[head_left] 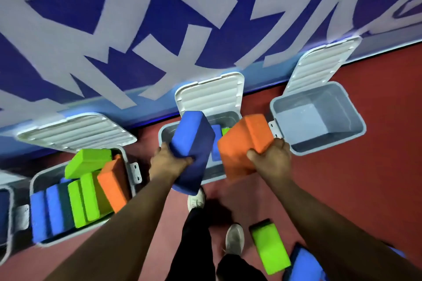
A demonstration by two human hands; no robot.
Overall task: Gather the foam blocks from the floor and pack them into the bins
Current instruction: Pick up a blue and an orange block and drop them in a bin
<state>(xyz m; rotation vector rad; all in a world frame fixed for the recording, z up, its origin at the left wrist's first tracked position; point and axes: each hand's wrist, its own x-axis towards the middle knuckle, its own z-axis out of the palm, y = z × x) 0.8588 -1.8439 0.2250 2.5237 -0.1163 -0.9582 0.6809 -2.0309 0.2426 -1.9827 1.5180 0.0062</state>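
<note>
At centre frame the left hand (169, 162) grips a blue block (194, 143), the right hand (272, 160) an orange block (242, 146) — both above the near rim of the middle bin (163, 136). The lower-left bin (37, 174) is packed to its edge; the right bin (331, 100) shows bare bottom. A green block (270, 248) and a second blue block (303, 266) lie on the red floor (376, 166), lower right.
</note>
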